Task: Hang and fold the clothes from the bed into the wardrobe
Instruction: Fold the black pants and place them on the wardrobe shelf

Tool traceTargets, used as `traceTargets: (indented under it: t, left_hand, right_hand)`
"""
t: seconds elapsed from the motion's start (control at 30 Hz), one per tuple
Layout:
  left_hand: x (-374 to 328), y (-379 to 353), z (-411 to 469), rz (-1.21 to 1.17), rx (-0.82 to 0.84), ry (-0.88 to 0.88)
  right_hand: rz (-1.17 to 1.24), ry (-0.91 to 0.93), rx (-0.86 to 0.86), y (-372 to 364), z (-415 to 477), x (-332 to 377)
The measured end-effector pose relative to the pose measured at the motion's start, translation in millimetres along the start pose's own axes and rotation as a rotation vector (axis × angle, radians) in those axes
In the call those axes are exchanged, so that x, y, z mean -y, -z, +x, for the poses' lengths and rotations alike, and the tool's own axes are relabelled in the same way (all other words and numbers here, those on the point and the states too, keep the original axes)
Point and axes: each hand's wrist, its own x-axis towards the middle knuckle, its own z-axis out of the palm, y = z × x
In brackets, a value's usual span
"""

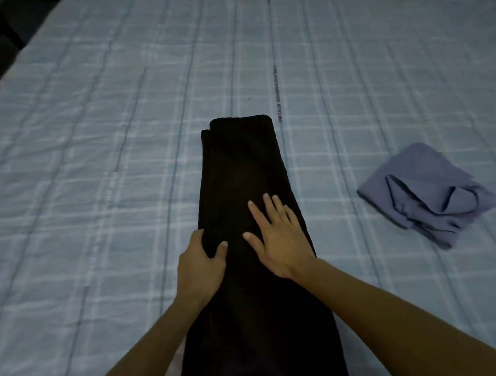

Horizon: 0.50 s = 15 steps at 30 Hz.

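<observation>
While the right hand (276,238) lies flat on the black garment (239,159), fingers straight and spread, the left hand (200,264) grips its left edge, thumb on top and fingers tucked round the side; the garment's folded into a long strip running up the middle of the bed (91,140), near end cut off by the frame; a crumpled blue garment (426,193) sits well off to the right, pretty dim lighting though.

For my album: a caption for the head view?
Left hand grips black trousers, right hand presses them flat on the bed.
</observation>
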Motion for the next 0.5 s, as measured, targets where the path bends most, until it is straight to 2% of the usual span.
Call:
traceTargets:
  t: [0.07, 0.13, 0.2, 0.23, 0.3, 0.37, 0.4, 0.5]
  left_hand:
    - [-5, 2, 2, 0.01, -0.132, -0.098]
    - [-5, 3, -3, 0.053, -0.249, -0.097]
    - [7, 0, -11, 0.164, -0.259, -0.046]
    - [13, -1, -15, 0.266, -0.262, -0.092]
    - [19, -4, -23, 0.498, -0.212, -0.379]
    - [28, -12, -37, 0.674, -0.054, -0.684]
    - [35, -15, -45, 0.726, 0.026, -0.706]
    - [56, -16, -58, 0.862, 0.133, -0.55]
  right_hand:
    - [-0.002, 0.029, -0.011, 2, 9, 3]
    - [-0.025, 0.04, 0.017, -3, 15, 5]
    - [-0.108, 0.021, 0.1, -15, 18, 5]
    - [-0.144, 0.004, 0.128, -20, 19, 4]
    - [-0.177, -0.016, 0.151, -27, 24, 5]
    - [-0.189, -0.019, 0.162, -29, 26, 7]
    - [-0.181, -0.023, 0.159, -27, 25, 9]
    - [-0.081, -0.012, 0.028, -21, 4, 17]
